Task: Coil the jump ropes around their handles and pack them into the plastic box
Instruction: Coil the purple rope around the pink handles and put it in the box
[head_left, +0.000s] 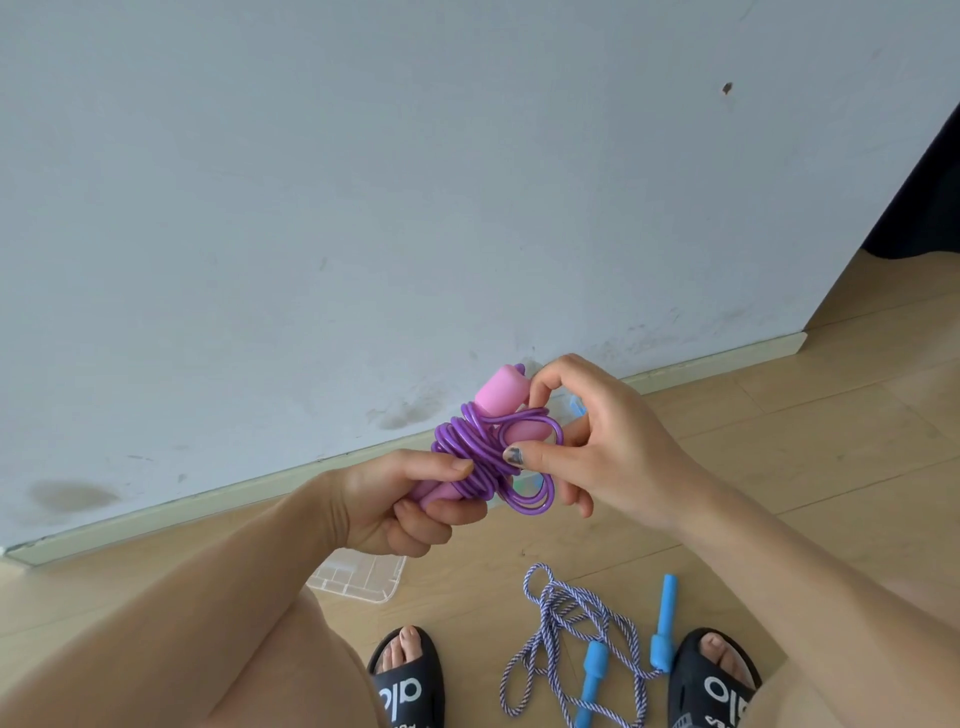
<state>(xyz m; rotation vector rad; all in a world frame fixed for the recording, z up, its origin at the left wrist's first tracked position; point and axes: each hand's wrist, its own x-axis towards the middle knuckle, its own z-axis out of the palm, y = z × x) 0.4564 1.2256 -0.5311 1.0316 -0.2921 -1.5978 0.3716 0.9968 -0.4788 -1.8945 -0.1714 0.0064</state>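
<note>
A purple jump rope (470, 447) is wound in several loops around its two pink handles (501, 399), held in front of the wall. My left hand (405, 506) grips the lower ends of the handles. My right hand (592, 441) pinches a strand of the purple rope between thumb and fingers at the bundle's right side. On the floor between my feet lies a second rope (566, 629), a blue-and-white braided cord lying loose, with two blue handles (665, 618). A clear plastic box (363, 574) stands on the floor, mostly hidden behind my left hand and arm.
A grey wall (415, 182) with a pale skirting board (156, 514) runs close in front. The floor is light wood (805, 426). My feet wear black slippers (408, 680) at the bottom edge. A dark opening (930, 197) shows at the right.
</note>
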